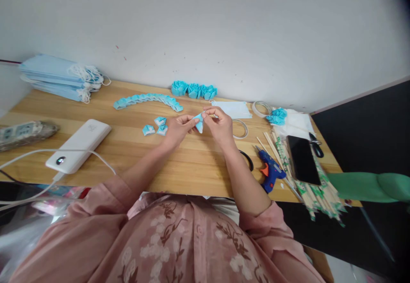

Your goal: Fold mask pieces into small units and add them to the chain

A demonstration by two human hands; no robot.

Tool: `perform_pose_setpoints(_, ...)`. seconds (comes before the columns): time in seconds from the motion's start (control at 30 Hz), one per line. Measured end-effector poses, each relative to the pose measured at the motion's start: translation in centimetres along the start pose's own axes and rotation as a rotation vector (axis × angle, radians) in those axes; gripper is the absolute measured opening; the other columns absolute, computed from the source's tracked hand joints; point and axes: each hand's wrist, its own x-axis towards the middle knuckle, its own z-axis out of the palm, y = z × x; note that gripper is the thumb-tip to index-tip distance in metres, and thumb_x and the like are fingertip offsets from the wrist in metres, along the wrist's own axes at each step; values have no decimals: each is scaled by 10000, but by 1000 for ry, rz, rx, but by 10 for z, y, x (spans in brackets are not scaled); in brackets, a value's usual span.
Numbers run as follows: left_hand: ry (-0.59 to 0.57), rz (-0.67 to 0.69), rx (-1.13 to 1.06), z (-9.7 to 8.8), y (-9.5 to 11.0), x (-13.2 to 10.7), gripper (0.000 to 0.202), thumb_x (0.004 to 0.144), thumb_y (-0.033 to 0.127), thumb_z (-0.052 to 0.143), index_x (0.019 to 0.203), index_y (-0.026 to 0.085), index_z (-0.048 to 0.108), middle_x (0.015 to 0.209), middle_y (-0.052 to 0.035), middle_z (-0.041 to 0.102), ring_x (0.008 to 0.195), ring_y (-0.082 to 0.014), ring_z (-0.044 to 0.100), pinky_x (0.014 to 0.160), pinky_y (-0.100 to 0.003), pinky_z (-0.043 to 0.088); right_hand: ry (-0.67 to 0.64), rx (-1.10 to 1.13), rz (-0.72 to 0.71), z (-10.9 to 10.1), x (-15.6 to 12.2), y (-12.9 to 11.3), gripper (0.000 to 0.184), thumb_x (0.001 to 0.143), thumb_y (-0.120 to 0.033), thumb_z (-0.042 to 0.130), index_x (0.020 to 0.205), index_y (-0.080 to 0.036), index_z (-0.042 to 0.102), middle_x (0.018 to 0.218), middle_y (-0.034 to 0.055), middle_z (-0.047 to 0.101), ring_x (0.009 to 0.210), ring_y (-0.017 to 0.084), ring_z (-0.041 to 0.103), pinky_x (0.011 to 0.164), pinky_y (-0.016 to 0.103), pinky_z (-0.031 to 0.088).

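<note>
Both my hands meet over the middle of the wooden table. My left hand and my right hand pinch a small folded light-blue piece between their fingertips. Just left of my left hand lie three small folded blue pieces. Behind them a curved chain of folded blue pieces stretches across the table, and three blue rosettes stand against the wall. A flat white face mask lies behind my right hand.
A stack of blue masks sits at the far left, a white power bank with cable and a power strip nearer. At right lie tape rolls, a blue glue gun, a black phone on wrapped chopsticks, and scissors.
</note>
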Motion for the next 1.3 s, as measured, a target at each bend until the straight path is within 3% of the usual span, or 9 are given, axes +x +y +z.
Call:
perform_pose_setpoints(0.4,-19,21,-13,-1,-2,1,352,694,503,774,687,164,679,631,-9,655,575,-107,560,575,-244,421,10,29,38,0,1,2,177,846,-382,624,800,-215,661,968,27,705,944,173,645,734,279,524)
perform_pose_setpoints(0.5,13,36,-14,-2,-1,1,355,706,513,761,695,167,683,639,-7,658,573,-102,555,572,-241,423,27,145,74,1,2,6,236,863,-453,603,949,-237,640,950,15,698,918,165,645,786,301,526)
perform_pose_setpoints(0.6,19,43,-7,-2,-1,2,364,707,523,760,700,167,684,644,-7,658,572,-101,552,574,-241,424,-57,277,140,4,2,9,396,812,-488,661,1131,-267,583,917,-2,687,870,161,648,798,316,533)
perform_pose_setpoints(0.7,-17,30,17,-1,0,1,372,690,528,772,682,168,678,633,-5,649,577,-106,552,576,-244,421,-126,300,178,7,2,9,459,751,-451,718,1147,-257,589,781,-36,635,733,142,614,719,295,523)
perform_pose_setpoints(0.9,-72,-12,29,0,1,0,355,665,503,796,676,171,671,635,-5,644,588,-119,568,594,-262,416,-18,190,143,3,4,15,400,803,-420,647,1160,-245,600,756,-37,610,703,130,589,705,284,512)
perform_pose_setpoints(1.03,-10,3,3,-4,5,2,324,696,477,771,691,170,670,632,-15,651,589,-127,574,593,-268,421,41,40,33,-5,5,12,355,871,-411,577,1195,-267,600,917,9,677,842,153,629,795,310,524)
perform_pose_setpoints(1.17,66,-2,-77,-11,7,6,318,692,466,767,702,165,666,658,-15,660,609,-119,580,619,-257,445,-101,-186,-227,-9,3,2,268,889,-320,573,1146,-311,650,1160,35,684,1116,218,593,970,408,483)
perform_pose_setpoints(1.3,86,-13,-137,-14,4,8,356,671,494,784,731,163,669,680,-7,659,634,-113,583,661,-254,461,-215,-322,-423,-5,2,2,276,870,-198,571,1085,-331,683,1268,21,642,1218,239,537,1083,480,391)
